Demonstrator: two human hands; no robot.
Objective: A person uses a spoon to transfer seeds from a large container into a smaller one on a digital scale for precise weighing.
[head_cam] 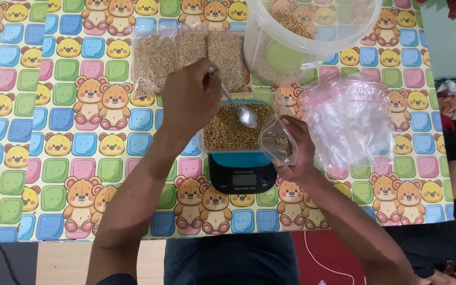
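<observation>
My left hand [190, 97] grips a metal spoon [241, 110] whose bowl hovers over a clear tray of brown seeds [229, 131]. That tray rests on a small black digital scale [241, 178]. My right hand [297, 152] holds a small clear zip bag [276, 141] open at the tray's right edge, with a few seeds inside it.
Several filled seed bags [188, 58] lie flat behind the scale. A large clear plastic tub [302, 37] with seeds stands at the back right. A pile of empty zip bags [349, 119] lies to the right. A bear-patterned mat [54, 132] covers the table.
</observation>
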